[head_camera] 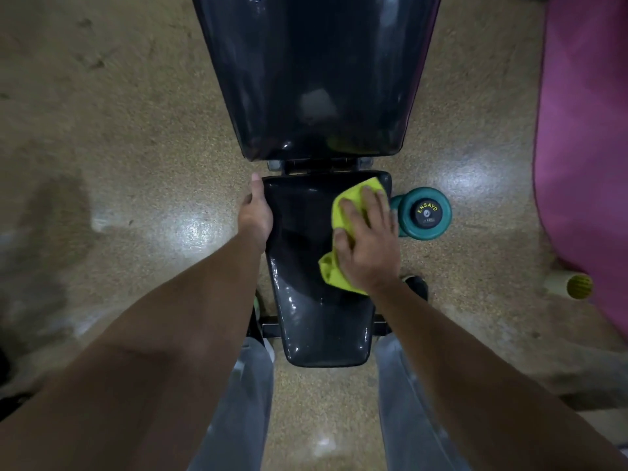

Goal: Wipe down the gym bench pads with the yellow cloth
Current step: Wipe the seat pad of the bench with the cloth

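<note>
Right hand point(368, 243) flat, fingers spread, pressing yellow cloth point(343, 232) onto seat pad point(306, 266); left hand point(255, 214) fingers grasping pad edge.

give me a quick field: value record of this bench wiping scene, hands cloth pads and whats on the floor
seat pad: black, glossy, being wiped
back pad: black, beyond the seat
yellow cloth: flat on the seat pad's far right part
right hand: pressing down on the cloth, fingers spread
left hand: gripping the seat pad's left edge
dumbbell: teal, on the floor right of the seat
pink mat: far right
</note>
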The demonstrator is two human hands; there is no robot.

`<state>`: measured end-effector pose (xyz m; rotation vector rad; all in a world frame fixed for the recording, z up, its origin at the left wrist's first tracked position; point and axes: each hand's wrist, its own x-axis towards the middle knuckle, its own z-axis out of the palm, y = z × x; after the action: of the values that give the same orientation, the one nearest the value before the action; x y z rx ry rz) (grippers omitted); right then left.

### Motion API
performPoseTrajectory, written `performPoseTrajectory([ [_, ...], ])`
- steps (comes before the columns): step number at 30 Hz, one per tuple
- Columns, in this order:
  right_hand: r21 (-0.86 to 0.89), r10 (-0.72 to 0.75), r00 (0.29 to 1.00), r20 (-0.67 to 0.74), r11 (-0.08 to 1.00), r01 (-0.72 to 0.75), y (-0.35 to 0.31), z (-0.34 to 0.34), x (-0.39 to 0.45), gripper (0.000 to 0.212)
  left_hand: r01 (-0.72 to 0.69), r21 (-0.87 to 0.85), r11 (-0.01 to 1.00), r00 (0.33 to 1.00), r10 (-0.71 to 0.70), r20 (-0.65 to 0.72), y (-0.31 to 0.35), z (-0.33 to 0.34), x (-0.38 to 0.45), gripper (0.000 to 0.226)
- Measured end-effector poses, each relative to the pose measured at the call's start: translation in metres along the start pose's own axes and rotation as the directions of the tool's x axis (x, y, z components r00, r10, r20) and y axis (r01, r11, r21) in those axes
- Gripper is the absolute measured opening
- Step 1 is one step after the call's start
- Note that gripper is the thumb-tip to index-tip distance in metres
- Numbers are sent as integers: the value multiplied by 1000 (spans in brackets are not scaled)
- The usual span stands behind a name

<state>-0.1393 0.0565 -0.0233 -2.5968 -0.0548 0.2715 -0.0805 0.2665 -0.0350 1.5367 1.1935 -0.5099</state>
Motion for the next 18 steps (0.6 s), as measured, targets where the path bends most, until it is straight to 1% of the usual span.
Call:
performPoseTrajectory([
  [2,31,92,995,-25,995,-92,3,-1,15,57,2,-30,1000,1000,-1,10,-3,-1,0,95],
  [3,18,108,994,-20,994,-108,-1,-1,21,58,11,-35,999,1000,-10,12,-4,-2,-1,102],
  [5,-23,89,996,13,996,-88,-11,2,24,58,17,-54,998,1000,-17,6,-7,-3,3,117],
  [7,-40,39,998,43,999,-37,-13,4,13,59,6,-78,997,1000,-6,5,-15,-4,14,131],
  [9,-5,5,999,52,1000,-5,-3,2,3,59,28,-61,998,1000,-27,8,-18,-4,20,143],
  [11,75,30,999,18,997,-31,9,0,6,59,34,-63,997,999,-34,5,-17,-4,18,138],
  [13,114,96,995,-19,989,-93,12,-1,22,60,37,-58,998,999,-37,4,-12,-3,9,130],
  [16,44,148,989,-8,988,-148,4,1,42,63,33,-54,998,999,-33,-2,-11,-2,8,126],
  [18,-4,124,992,20,992,-124,-3,1,36,63,31,-54,998,1000,-31,-4,-10,-1,6,123],
])
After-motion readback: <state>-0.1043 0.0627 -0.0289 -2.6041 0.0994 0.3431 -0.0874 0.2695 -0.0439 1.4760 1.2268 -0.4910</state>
